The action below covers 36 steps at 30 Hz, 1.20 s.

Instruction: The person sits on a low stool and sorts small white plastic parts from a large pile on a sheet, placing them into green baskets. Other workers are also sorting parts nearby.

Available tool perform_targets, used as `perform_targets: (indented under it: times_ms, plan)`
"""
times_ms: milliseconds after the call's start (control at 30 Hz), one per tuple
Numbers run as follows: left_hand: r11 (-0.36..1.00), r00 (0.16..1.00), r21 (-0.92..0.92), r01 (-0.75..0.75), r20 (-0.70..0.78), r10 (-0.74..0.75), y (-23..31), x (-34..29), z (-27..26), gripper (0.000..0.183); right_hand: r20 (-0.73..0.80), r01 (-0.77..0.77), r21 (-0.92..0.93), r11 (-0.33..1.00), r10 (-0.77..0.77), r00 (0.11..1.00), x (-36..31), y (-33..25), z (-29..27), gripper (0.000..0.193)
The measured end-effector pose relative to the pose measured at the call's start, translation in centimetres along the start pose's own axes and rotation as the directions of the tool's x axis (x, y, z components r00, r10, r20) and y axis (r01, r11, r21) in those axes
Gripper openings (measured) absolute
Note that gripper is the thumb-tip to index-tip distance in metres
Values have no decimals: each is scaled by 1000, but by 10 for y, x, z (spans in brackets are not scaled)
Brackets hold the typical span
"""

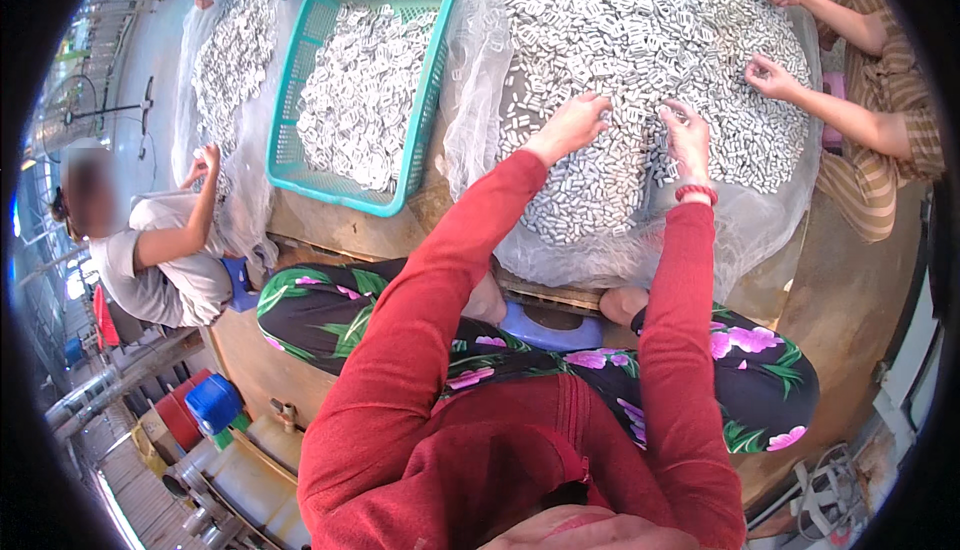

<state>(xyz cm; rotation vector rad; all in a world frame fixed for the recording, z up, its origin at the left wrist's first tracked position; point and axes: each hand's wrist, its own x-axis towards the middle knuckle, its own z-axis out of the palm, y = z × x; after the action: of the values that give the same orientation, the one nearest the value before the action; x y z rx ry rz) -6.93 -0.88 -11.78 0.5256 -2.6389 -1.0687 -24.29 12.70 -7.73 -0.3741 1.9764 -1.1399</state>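
Note:
A wide heap of small silvery-grey, rounded pieces [590,195], some with slots through them, lies in front of me on a clear plastic sheet [740,235]. My left hand [575,126] is over the near part of the heap, its fingers bent and drawn together. To its right, my right hand [686,138], with a red band at the wrist, has its thumb and fingertips curled close together just above the pieces. Whatever either hand pinches is too small to make out. A narrow dark gap in the heap shows beside my right hand.
Left of the heap stands a green plastic basket [275,155] of pale slotted pieces. Across to the right, another person's hands [770,78] reach over the same heap. Further left, a seated person [175,250] works at a second heap [235,75]. A blue stool [550,328] is below me.

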Motion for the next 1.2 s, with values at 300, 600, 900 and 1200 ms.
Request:
perform_targets:
  times_ms: [300,600,900,1200]
  plan:
    - [904,901,-135,406,228,-370,-6,-57,-51,29,1,209,-520,828,-245,970,-15,35,61,24]
    - [514,857,-685,516,412,-311,29,-44,-78,28,311,-102,245,964,22,950,-71,25,63,33]
    - [769,933,-530,357,164,-320,47,-51,-75,35,401,-101,538,837,-149,904,-97,-17,54,19]
    - [973,995,-228,39,-78,-58,79,-50,-97,19,323,-59,586,808,-167,931,-109,-34,56,21]
